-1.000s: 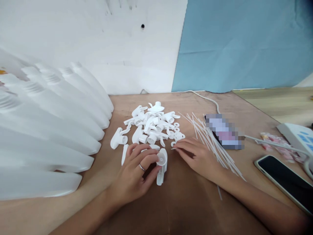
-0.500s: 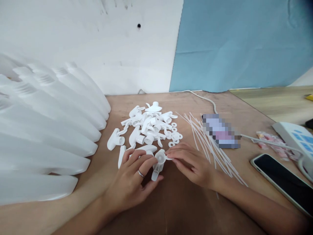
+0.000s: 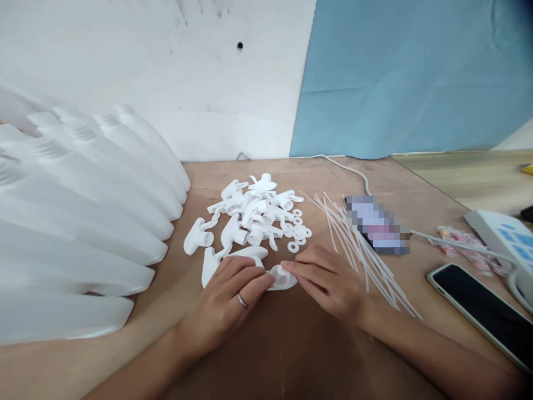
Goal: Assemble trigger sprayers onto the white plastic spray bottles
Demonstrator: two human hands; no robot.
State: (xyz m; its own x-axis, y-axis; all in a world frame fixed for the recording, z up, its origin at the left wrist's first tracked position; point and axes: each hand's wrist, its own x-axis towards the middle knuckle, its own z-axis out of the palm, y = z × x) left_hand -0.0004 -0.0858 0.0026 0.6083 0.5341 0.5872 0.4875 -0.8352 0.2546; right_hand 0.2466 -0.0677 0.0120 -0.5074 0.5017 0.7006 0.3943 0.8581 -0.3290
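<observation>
- Spray head (image 3: 287,283) in the head view is sitting between the two hands, over the middle of the counter (image 3: 283,355), with its round cup facing up.
- Left hand (image 3: 227,291): the fingers are gripping the head's left end, drawn in close around it.
- Right hand (image 3: 328,280): the fingers are bunching together at the cup's rim, touching it; whether they are holding anything small, I cannot tell.
- Progress, as far as it shows: this one piece is being worked, seemingly partway. Other heads (image 3: 254,214) are lying heaped toward the far edge, washers (image 3: 300,229) are lying loose beside them, and thin tubes (image 3: 366,253) are fanning out toward the right edge. Bottles (image 3: 104,189) are lining the left side, their visible necks showing bare threads.
- Hard to make out: the hands are covering part of the held head, and fingertips are blocking the cup's inside. The frame is cutting off the leftmost bottles and a dark phone (image 3: 478,311); blurring is masking another device (image 3: 378,225).
</observation>
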